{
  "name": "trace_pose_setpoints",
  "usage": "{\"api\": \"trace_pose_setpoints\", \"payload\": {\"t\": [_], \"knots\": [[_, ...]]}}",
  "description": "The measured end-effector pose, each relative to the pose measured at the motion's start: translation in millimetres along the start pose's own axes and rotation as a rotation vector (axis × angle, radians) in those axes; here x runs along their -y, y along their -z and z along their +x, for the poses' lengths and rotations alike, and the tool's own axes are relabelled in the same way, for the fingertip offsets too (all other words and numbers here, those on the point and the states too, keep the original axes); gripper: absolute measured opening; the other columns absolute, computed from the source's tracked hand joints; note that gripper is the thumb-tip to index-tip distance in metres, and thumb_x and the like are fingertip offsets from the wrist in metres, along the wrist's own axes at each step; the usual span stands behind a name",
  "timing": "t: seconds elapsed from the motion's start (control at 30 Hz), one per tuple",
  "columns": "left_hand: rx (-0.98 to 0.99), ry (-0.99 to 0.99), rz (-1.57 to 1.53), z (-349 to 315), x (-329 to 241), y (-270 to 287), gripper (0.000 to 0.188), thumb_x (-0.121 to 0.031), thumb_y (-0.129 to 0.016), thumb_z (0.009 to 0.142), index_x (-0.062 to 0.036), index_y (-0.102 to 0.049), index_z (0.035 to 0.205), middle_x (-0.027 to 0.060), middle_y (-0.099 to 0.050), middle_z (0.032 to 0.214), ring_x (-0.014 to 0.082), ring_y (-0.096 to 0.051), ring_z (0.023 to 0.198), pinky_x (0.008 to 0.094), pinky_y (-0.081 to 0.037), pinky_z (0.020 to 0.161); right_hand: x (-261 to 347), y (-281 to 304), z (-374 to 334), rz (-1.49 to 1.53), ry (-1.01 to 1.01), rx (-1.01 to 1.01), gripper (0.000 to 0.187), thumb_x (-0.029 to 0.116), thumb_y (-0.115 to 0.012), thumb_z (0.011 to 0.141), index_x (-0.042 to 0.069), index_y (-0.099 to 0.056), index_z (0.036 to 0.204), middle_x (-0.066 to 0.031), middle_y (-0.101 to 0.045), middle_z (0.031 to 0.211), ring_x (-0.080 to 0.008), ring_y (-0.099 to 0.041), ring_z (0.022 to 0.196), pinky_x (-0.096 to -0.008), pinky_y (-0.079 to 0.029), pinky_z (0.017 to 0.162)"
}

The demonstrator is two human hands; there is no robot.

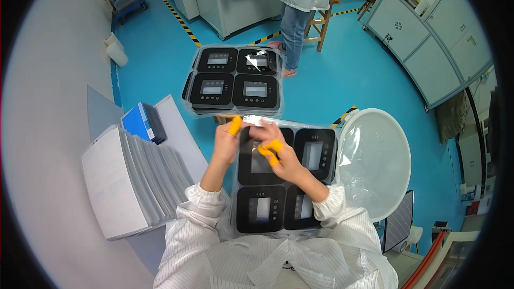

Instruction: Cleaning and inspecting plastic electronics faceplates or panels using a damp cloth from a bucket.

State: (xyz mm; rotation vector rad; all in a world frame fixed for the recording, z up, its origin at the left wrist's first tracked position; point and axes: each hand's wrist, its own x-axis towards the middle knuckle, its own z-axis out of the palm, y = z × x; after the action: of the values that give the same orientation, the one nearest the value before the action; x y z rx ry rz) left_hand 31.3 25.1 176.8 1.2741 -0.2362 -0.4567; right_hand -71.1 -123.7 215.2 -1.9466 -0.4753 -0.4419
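My left hand (227,142), with a yellow finger cot, is closed at the upper left edge of a black panel (261,174) with a greyish window. This panel looks slightly larger than its neighbours, as if raised above the stack. Over its upper part is my right hand (286,161), its thumb and a finger in yellow cots and bent, the other fingers smeared by motion. A small white, shiny piece (254,120) shows between the fingertips; which hand touches it is unclear. More black panels (261,208) lie beneath in a clear plastic tray (336,152).
Ahead stands another stack of black panels (212,89) in clear trays. To the left are a pile of white sheets (115,187) and a blue box (137,122). A big white round tub (375,168) holds clear film on the right. Beyond, a person (300,16) stands by a wooden stool (323,24).
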Motion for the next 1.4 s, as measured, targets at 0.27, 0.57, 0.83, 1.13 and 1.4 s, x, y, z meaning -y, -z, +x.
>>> {"api": "trace_pose_setpoints", "payload": {"t": [0.27,0.57,0.83,1.13,1.4], "knots": [[-0.615,-0.329,-0.425,4,-106,145,0.029,-0.021,-0.036,0.092,0.0004,-0.053,0.099,0.0086,-0.06,0.086,0.0159,-0.058,0.072,0.0235,-0.049,0.064,22,135,-110,0.429,-0.377,-0.247,0.022,0.025,-0.05,0.086,0.005,-0.046,0.094,-0.0089,-0.061,0.068,-0.029,-0.061,0.084,-0.0499,-0.039,0.086],[-0.398,-0.314,-0.957,-10,-155,179,0.029,-0.016,-0.033,0.091,0.0047,-0.053,0.091,0.0103,-0.06,0.074,0.0157,-0.061,0.061,0.0211,-0.054,0.057,-61,367,-375,0.647,-0.272,-1.845,0.047,0.034,-0.042,0.088,-0.001,-0.04,0.119,-0.0174,-0.034,0.131,-0.0265,-0.03,0.123,-0.0409,-0.018,0.104],[-0.263,-0.276,-1.115,2,-162,143,0.026,-0.013,-0.037,0.089,0.0094,-0.049,0.097,0.0164,-0.059,0.079,0.0228,-0.061,0.067,0.0288,-0.056,0.064,-108,227,-353,-1.168,-0.855,-0.185,0.07,0.035,-0.054,0.079,0.002,-0.024,0.133,-0.0162,-0.027,0.136,-0.0305,-0.024,0.126,-0.038,-0.02,0.103],[-0.181,-0.245,-1.116,20,-159,103,0.022,-0.006,-0.036,0.088,0.0106,-0.048,0.096,0.0175,-0.056,0.079,0.0223,-0.06,0.07,0.0266,-0.055,0.065,-136,188,-390,-0.2,-1.568,0.121,0.036,0.031,-0.066,0.069,0.001,-0.064,0.091,-0.0104,-0.062,0.08,-0.0176,-0.057,0.067,-0.0323,-0.047,0.059],[-0.049,-0.182,-1.212,24,-149,101,0.019,0.0,-0.036,0.085,0.0114,-0.047,0.095,0.0208,-0.056,0.081,0.0267,-0.061,0.073,0.0302,-0.058,0.065,-163,260,-468,-0.852,-1.336,-0.46,0.036,0.018,-0.072,0.063,-0.002,-0.062,0.09,-0.0153,-0.062,0.077,-0.0228,-0.059,0.066,-0.0343,-0.048,0.061]]}}
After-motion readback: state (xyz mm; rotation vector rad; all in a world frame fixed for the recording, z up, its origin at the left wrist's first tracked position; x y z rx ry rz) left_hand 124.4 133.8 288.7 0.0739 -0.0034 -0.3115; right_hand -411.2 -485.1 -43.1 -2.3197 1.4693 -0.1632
